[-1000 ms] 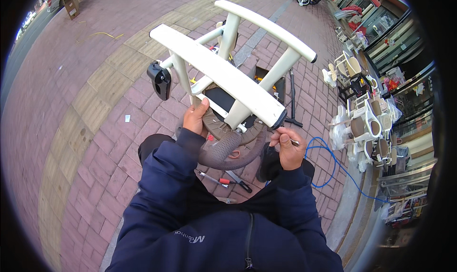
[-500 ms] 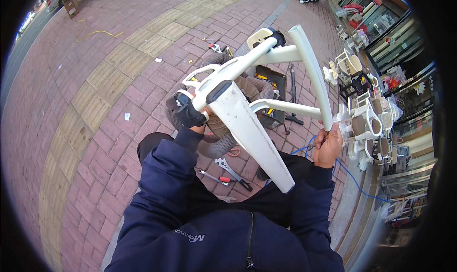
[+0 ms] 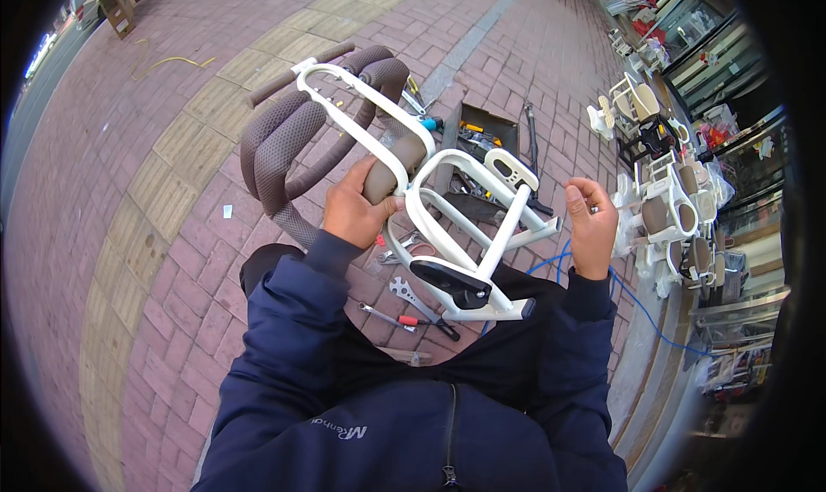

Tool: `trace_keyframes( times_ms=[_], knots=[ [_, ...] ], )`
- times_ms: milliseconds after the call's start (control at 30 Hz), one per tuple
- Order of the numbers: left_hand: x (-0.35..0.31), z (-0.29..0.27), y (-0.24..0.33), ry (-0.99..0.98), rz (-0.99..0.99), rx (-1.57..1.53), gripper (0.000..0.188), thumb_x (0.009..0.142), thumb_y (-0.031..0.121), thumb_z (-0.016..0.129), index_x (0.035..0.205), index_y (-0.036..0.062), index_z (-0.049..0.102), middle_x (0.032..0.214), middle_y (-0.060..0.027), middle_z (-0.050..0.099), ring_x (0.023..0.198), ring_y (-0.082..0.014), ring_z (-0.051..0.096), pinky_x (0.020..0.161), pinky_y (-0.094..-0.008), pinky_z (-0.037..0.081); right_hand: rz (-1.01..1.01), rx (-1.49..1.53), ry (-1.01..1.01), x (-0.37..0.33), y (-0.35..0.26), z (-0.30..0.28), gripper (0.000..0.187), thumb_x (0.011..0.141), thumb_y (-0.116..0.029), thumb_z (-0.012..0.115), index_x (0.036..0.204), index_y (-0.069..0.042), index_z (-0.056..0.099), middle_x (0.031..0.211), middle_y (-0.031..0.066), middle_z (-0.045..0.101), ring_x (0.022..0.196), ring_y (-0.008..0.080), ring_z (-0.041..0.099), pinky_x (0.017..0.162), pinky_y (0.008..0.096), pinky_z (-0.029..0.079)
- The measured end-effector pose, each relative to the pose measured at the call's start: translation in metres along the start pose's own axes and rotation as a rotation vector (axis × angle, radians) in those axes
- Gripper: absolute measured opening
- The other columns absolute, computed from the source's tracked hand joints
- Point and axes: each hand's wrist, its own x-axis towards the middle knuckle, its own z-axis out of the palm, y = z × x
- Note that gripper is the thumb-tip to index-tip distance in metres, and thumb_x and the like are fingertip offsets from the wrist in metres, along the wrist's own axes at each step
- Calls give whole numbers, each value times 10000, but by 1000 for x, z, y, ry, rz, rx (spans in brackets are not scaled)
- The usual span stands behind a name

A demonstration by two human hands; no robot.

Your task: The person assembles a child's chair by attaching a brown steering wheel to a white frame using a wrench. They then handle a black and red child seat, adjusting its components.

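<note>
My left hand [image 3: 354, 204] is closed round a white metal tube frame [image 3: 436, 221], its thumb pressed on a tube beside a grey-brown pad [image 3: 387, 169]. The frame is tilted over my lap. Grey-brown mesh-padded loops [image 3: 275, 152] lie at its far left end. Nearest me on the frame are a black oval footrest-like piece [image 3: 443, 278] and a crossbar with a white slotted plate [image 3: 511, 169]. My right hand [image 3: 594, 229] is raised apart from the frame, its fingers curled against the thumb. What it holds, if anything, is too small to make out.
An open tool box [image 3: 490, 130] stands beyond the frame. A flat wrench [image 3: 411, 296] and a red-banded tool [image 3: 406, 321] lie on the brick paving before me. Blue cord [image 3: 650, 320] runs to the right. Several white and brown child seats [image 3: 667, 221] line the shopfront.
The white frame has been turned over and lowered, so its padded loops now reach to the far left. My right hand has let go of the tube and is apart from it.
</note>
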Motion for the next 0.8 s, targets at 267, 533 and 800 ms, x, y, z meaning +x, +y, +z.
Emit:
trace_keyframes(
  times_ms=[267, 533, 800],
  knots=[
    [5, 11, -3, -264, 507, 390, 713, 709, 135, 892, 1341, 26, 581, 1282, -184, 673, 1097, -371, 695, 880, -426, 581, 208, 253, -476, -7, 45, 61, 386, 963, -254, 727, 1206, 45, 699, 1067, 97, 752, 957, 145, 664, 871, 301, 527],
    [0, 39, -12, -738, 393, 392, 790, 650, 106, 874, 1373, 41, 564, 1359, -191, 625, 1333, -401, 556, 1126, -501, 448, 425, 271, -634, -23, 72, 115, 301, 1042, -324, 631, 1018, -27, 677, 873, -9, 674, 818, 83, 567, 761, 272, 473],
    [2, 55, -29, -525, -517, -873, 543, 851, 0, 613, 1374, -95, 500, 1229, -211, 698, 1154, -303, 673, 1088, -402, 463, 229, 305, -547, -47, 61, 140, 323, 983, -295, 687, 1003, 27, 675, 795, 202, 657, 722, 289, 633, 695, 413, 484]
  ],
)
